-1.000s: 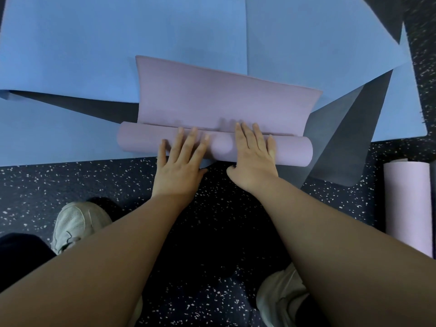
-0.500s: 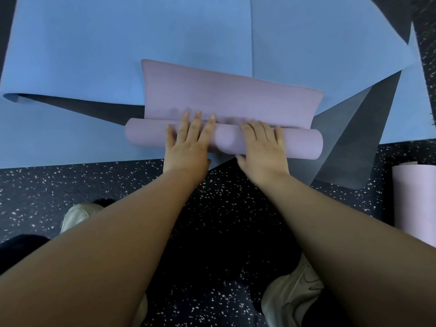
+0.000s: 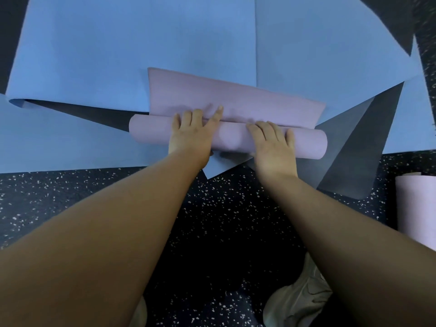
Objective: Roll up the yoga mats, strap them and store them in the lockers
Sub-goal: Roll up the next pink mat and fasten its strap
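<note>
A lilac yoga mat [image 3: 236, 100], matte and smooth, lies partly rolled on overlapping blue mats [image 3: 141, 43] spread over the floor; its rolled part forms a long even cylinder, and the unrolled flap beyond it rises in a gentle curve with a straight far edge. The left hand [image 3: 192, 132] presses down on top of the roll, fingers bent over its far side and one finger stretched out onto the flap. The right hand [image 3: 273, 143] rests on the roll nearer its right end, fingers laid together and curving over the top. The blue mats are thin and flat, with dark grey undersides showing where corners fold back. Below them the floor [image 3: 70, 192] is black rubber flecked with white. At the floor's right edge stands a second lilac roll [image 3: 415, 208]. A pale grey shoe [image 3: 297, 300] shows near the bottom edge. No writing is legible anywhere.
</note>
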`<action>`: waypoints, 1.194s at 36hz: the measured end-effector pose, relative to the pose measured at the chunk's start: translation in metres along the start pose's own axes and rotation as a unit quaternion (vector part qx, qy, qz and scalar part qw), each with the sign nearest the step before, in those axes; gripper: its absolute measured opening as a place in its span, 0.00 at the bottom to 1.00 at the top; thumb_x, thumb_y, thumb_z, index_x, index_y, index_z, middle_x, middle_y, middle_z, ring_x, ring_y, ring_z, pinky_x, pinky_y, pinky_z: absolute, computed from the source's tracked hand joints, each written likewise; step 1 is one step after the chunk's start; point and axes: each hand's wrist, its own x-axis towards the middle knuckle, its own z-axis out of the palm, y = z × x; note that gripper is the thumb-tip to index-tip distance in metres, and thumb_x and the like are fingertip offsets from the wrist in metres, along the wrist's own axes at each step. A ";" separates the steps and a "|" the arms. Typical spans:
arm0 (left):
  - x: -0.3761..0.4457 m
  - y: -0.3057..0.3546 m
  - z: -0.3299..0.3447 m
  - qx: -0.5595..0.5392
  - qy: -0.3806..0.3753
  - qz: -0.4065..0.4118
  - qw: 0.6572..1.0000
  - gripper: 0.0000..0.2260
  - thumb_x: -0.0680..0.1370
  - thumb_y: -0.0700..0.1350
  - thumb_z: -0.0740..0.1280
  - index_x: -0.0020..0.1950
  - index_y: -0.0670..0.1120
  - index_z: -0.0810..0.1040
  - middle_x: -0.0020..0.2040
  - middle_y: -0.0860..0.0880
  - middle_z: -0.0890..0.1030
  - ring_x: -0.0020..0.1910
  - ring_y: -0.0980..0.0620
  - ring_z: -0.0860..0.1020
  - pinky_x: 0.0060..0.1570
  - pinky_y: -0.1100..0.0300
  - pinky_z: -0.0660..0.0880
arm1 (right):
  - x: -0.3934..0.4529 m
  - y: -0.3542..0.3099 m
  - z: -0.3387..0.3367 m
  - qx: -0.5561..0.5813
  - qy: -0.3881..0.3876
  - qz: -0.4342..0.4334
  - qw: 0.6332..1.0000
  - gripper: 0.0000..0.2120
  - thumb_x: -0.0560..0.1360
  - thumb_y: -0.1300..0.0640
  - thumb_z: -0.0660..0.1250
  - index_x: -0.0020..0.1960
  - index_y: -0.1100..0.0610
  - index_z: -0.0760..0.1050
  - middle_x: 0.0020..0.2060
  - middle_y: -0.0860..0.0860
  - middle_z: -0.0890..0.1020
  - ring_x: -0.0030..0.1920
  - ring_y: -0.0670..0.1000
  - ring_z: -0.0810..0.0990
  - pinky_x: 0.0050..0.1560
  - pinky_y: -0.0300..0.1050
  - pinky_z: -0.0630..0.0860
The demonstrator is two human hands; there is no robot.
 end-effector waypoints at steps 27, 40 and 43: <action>-0.131 -0.009 0.066 -0.060 0.059 0.056 0.995 0.35 0.53 0.50 0.78 0.57 0.50 0.70 0.45 0.44 0.76 0.40 0.41 0.73 0.41 0.47 0.72 | -0.117 -0.023 0.049 -0.054 0.103 -0.094 0.989 0.15 0.74 0.60 0.55 0.59 0.59 0.69 0.56 0.56 0.82 0.57 0.58 0.80 0.57 0.64 0.74; -0.117 -0.022 0.049 -0.071 -0.120 0.044 0.989 0.32 0.74 0.65 0.63 0.75 0.59 0.59 0.67 0.51 0.67 0.66 0.47 0.65 0.63 0.50 0.60 | -0.142 -0.041 0.047 -0.016 0.011 -0.012 1.000 0.28 0.70 0.58 0.54 0.70 0.58 0.64 0.66 0.58 0.67 0.68 0.60 0.65 0.67 0.72 0.62; -0.109 -0.026 0.045 -0.075 -0.130 0.041 0.988 0.31 0.75 0.67 0.60 0.75 0.61 0.57 0.70 0.53 0.65 0.68 0.49 0.62 0.65 0.50 0.58 | -0.145 -0.048 0.047 -0.005 -0.010 0.009 1.000 0.31 0.69 0.57 0.53 0.73 0.58 0.61 0.71 0.58 0.65 0.74 0.59 0.60 0.69 0.69 0.57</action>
